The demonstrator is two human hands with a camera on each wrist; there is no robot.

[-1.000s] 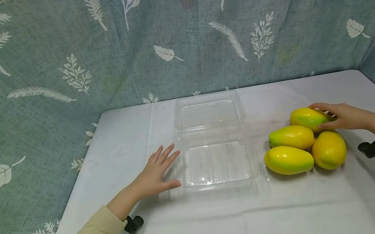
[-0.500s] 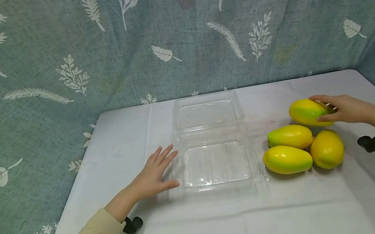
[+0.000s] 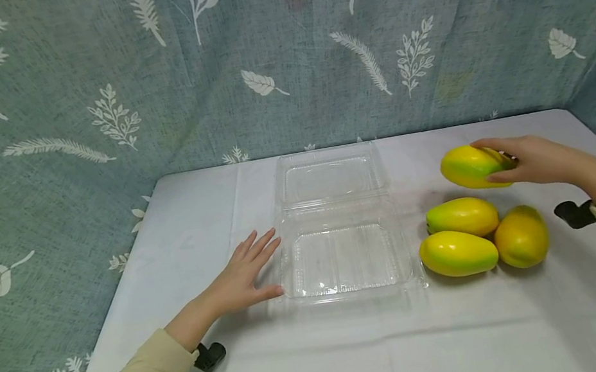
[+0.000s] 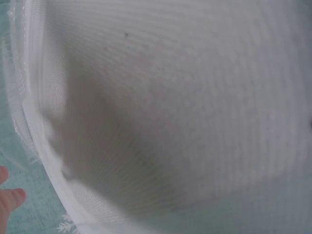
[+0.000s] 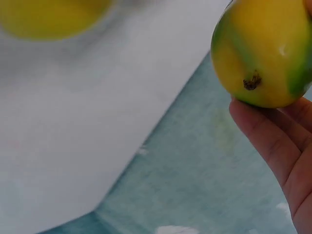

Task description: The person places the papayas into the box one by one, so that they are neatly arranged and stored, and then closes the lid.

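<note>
A yellow-green mango [image 3: 473,166] is held up off the table by my right hand [image 3: 539,159], thumb and fingers gripping its right end. In the right wrist view the stem scar of this mango [image 5: 265,53] faces the camera, with fingers along its side. Below it, three more mangoes [image 3: 457,253] lie together on the white cloth. A clear plastic clamshell box [image 3: 345,260] stands with its lid [image 3: 332,178] folded back, nothing inside. Beside its left edge my left hand [image 3: 244,276] is spread, fingertips right at the rim.
The white-covered table [image 3: 326,363] ends at a blue-green leaf-print curtain [image 3: 305,81] behind it and along the sides. A black wrist camera [image 3: 210,357] hangs under the left wrist, another black camera [image 3: 574,214] under the right.
My right hand has lifted the mango from the back of the group, then carried it up and slightly left. The left hand has stayed in place by the box.
</note>
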